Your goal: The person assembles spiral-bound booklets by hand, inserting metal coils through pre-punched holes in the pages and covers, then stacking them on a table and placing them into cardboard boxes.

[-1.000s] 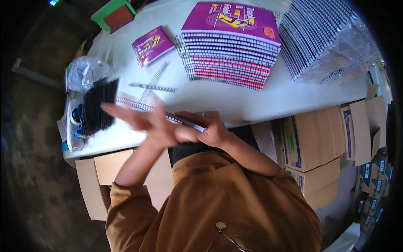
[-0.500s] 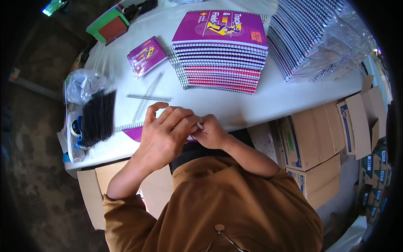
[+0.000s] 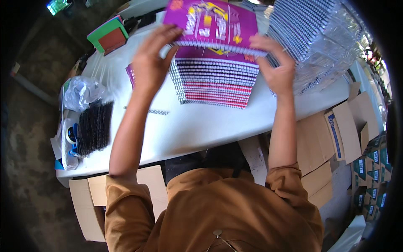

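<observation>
A purple spiral-bound notebook is held above a stack of similar notebooks at the far middle of the table. Its coiled edge faces me. My left hand grips its left end, fingers on the cover and thumb low by the coil. At the other end, my right hand closes on the corner beside the coil, slightly blurred. One purple book lies mostly hidden behind my left forearm. Nearer to me, a loose metal wire coil rests on the white table.
A tall pile of coil-bound books in clear plastic stands on the right. Black coils, a crumpled plastic bag and a tape roll sit at the left edge. Cardboard boxes are stacked below the table's right side.
Both hands have moved from the table's front edge, where they were together over a purple book, away from me and apart. The notebook is now held over the stack.
</observation>
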